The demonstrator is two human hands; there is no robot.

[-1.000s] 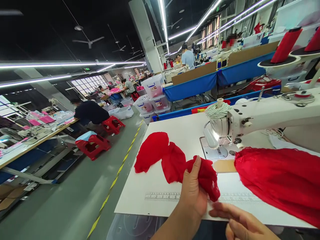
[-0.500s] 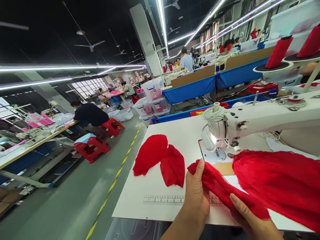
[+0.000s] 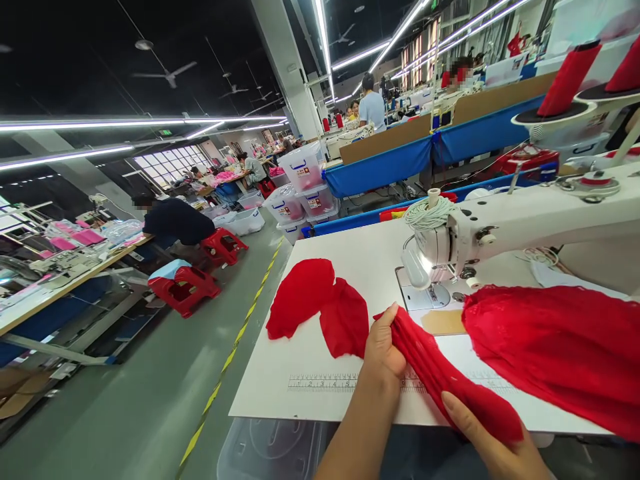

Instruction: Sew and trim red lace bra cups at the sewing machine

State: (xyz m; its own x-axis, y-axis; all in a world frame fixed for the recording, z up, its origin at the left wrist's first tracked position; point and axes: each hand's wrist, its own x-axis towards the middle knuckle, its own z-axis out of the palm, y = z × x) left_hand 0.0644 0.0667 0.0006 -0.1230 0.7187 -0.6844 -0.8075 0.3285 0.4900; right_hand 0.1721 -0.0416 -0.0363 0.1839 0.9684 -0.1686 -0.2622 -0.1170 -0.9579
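A strip of red fabric (image 3: 430,360) stretches between my two hands over the front edge of the white sewing table (image 3: 260,390). My left hand (image 3: 383,353) pinches its upper end, thumb on top. Lower down, my right hand (image 3: 485,430) grips the other end, its fingers hidden beneath the cloth. Just beyond my left hand is the sewing machine (image 3: 435,253), its lamp lit above the needle plate (image 3: 430,297). Two red fabric pieces (image 3: 303,293) lie on the table to the left. A larger gathered red cloth (image 3: 550,353) lies to the right.
A printed ruler (image 3: 320,383) runs along the table's front. Red thread cones (image 3: 570,80) stand at the upper right. A lidded plastic box (image 3: 270,447) sits below the table edge. Red stools (image 3: 185,290) and a seated person (image 3: 175,220) are across the aisle at left.
Both hands have shifted slightly left, and the red strip now hangs longer and straighter between them. The view has tilted a little; the pieces on the table lie as before.
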